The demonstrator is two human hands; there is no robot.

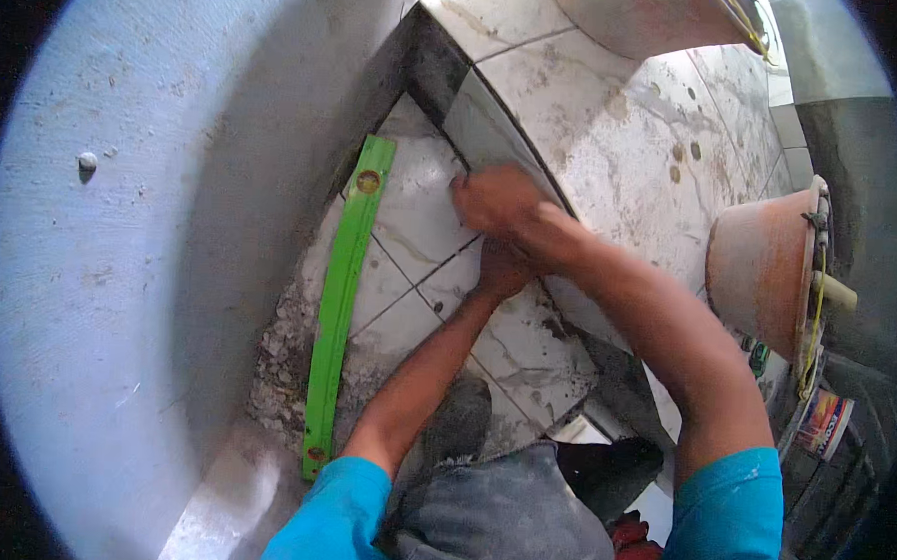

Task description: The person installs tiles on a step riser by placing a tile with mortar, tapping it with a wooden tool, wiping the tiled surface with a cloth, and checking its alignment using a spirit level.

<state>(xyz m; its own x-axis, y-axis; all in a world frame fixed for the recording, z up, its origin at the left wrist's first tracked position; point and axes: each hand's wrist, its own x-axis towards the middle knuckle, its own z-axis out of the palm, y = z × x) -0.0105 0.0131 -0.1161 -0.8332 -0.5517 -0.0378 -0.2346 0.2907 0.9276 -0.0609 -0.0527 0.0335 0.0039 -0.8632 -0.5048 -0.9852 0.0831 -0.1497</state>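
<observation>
Nearest to the wearer, the grey-clad knee [508, 518] sits below both hands, between two blue sleeves [727, 512]. The left hand [506, 271] is low over the floor tiles [412, 193], partly covered by the right wrist; whether it is open or closed cannot be told. The right hand [502, 200] is just beyond it, its fingers curled beside the step's upright tiled face [495, 127]; whether it grips anything cannot be told. The floor tiles spread beneath and to the left of the hands, crossed by dark joints and smeared with grey dirt.

Left of both hands, apart from them, lies a long green spirit level [340, 295], with broken rubble [277, 363] along its outer side. Well to the right of the right hand and lower down is a small tub [825, 422] with a red printed side; its contents cannot be seen. Above that, a dusty orange bucket [755, 258] has a yellow cord and a pale handle [838, 293] at its rim, its inside hidden. Farthest beyond the right hand, a second bucket [640, 13] stands on the dirt-spotted step top [615, 127]; its contents are also out of sight.
</observation>
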